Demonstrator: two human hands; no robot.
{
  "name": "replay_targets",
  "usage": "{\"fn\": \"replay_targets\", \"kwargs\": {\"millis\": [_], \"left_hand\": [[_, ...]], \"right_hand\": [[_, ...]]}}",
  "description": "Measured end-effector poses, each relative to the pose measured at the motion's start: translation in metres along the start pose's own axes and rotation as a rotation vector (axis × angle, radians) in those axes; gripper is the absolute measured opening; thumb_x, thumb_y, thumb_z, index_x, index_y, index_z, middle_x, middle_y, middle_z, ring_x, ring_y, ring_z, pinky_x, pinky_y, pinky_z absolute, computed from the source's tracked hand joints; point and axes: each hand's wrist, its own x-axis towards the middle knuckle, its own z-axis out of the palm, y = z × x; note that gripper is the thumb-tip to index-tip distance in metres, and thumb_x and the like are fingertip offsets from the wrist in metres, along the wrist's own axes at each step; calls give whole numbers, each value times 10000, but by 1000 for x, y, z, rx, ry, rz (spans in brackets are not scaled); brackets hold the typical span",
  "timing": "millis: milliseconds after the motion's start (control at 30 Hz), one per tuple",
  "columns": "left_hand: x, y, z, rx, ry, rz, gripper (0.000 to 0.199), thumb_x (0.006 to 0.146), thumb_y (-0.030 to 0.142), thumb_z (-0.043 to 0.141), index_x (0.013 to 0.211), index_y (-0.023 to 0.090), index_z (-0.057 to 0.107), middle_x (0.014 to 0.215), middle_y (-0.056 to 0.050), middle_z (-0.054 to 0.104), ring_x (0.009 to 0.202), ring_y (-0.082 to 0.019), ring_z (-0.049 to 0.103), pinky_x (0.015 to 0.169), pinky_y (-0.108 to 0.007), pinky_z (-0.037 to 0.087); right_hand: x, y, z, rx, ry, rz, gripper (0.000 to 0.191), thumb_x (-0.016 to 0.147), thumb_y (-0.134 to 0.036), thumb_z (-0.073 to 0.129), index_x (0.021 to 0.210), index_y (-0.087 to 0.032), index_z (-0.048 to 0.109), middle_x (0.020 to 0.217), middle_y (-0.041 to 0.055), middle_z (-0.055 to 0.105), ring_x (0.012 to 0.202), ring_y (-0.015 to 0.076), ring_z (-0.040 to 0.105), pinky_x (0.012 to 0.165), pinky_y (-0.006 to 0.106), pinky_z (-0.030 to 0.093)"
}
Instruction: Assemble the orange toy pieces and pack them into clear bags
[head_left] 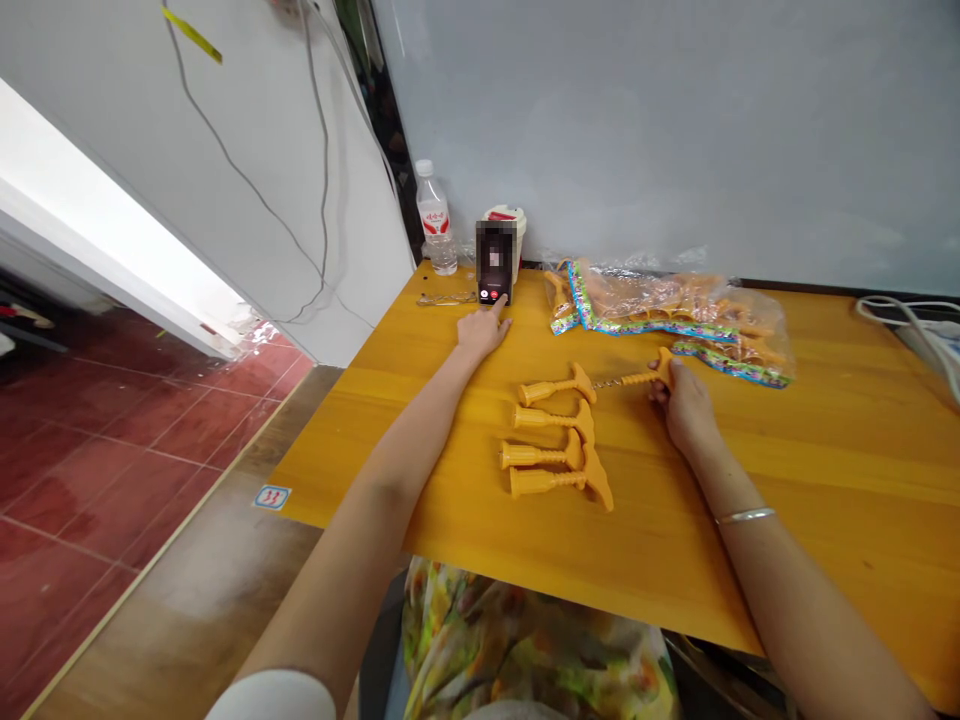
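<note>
My left hand [482, 332] reaches across the table with its index finger stretched out, touching the lower screen of an upright smartphone [496, 275]; it holds nothing. My right hand [684, 405] is closed on the T-shaped handle of an orange corkscrew [639, 378], whose bare metal spiral points left. Four would be too exact a tally, so several similar orange corkscrews [551, 418] lie in a rough column between my forearms. Their handles face right and their sleeves left.
Plastic bags [652, 300] of more orange corkscrews lie along the back of the wooden table [450, 480]. A water bottle [437, 225] stands at the back left corner, and a white cup [517, 235] behind the phone. White cables [911, 315] lie at the far right.
</note>
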Motion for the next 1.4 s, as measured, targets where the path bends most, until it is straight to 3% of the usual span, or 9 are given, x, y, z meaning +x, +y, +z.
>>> {"fn": "replay_targets", "kwargs": {"millis": [467, 600, 667, 800, 900, 1000, 1100, 1233, 1400], "left_hand": [[0, 0, 0, -4, -5, -13, 611, 978, 503, 389, 1552, 326, 282, 1226, -152, 664, 1091, -335, 651, 905, -451, 492], [-8, -3, 0, -151, 62, -62, 707, 929, 474, 523, 1549, 255, 262, 1189, -144, 682, 1067, -314, 655, 901, -409, 483], [-19, -1, -3, -289, 91, -76, 662, 892, 433, 603, 1471, 205, 378, 1127, -125, 696, 1032, -275, 653, 886, -357, 475], [-51, 16, -12, -612, 51, 111, 298, 852, 378, 668, 1065, 172, 634, 873, -29, 669, 803, -164, 594, 768, -257, 441], [-77, 31, -23, -724, -116, 328, 283, 785, 418, 737, 914, 175, 670, 642, 51, 529, 644, -120, 478, 645, -224, 365], [-92, 41, -33, -658, -186, 376, 288, 753, 423, 769, 895, 182, 702, 542, 77, 430, 579, -113, 424, 625, -228, 326], [-99, 49, -39, -620, -158, 365, 311, 744, 438, 780, 911, 183, 717, 602, 50, 554, 618, -132, 509, 681, -243, 377], [-112, 61, -47, -628, -164, 465, 310, 786, 443, 747, 971, 197, 701, 874, -21, 726, 829, -196, 656, 788, -265, 443], [-133, 71, -58, -398, -206, 540, 348, 867, 368, 662, 1174, 218, 599, 1079, -87, 728, 970, -262, 687, 809, -299, 471]], "right_hand": [[1, 2, -1, 20, -15, -6, 437, 844, -636, 561, 843, -206, 638, 546, -61, 402, 475, 91, 371, 479, 239, 388], [0, 0, -1, 37, -6, -5, 463, 825, -664, 576, 837, -206, 638, 549, -63, 401, 467, 87, 358, 475, 242, 386], [-2, -2, 1, 49, 5, -8, 479, 805, -687, 588, 834, -210, 627, 563, -60, 408, 468, 90, 359, 463, 250, 375], [-11, -11, 9, 58, 4, -85, 474, 799, -710, 588, 849, -240, 610, 613, -38, 437, 510, 112, 411, 476, 265, 375], [-22, -19, 17, 49, -18, -189, 462, 831, -716, 549, 881, -260, 607, 640, -29, 462, 552, 124, 457, 528, 272, 405], [-34, -28, 24, 25, -60, -256, 450, 861, -707, 517, 896, -265, 591, 638, -34, 461, 564, 122, 464, 546, 269, 405], [-46, -35, 31, -1, -101, -331, 424, 891, -678, 503, 893, -260, 574, 636, -40, 451, 561, 115, 449, 541, 258, 394], [-65, -33, 44, -60, -236, -373, 370, 936, -607, 488, 937, -248, 576, 712, -25, 516, 616, 113, 488, 611, 258, 453], [-82, -25, 61, -30, -447, -232, 341, 926, -561, 534, 1031, -238, 564, 873, -1, 577, 750, 130, 561, 681, 269, 508]]}}
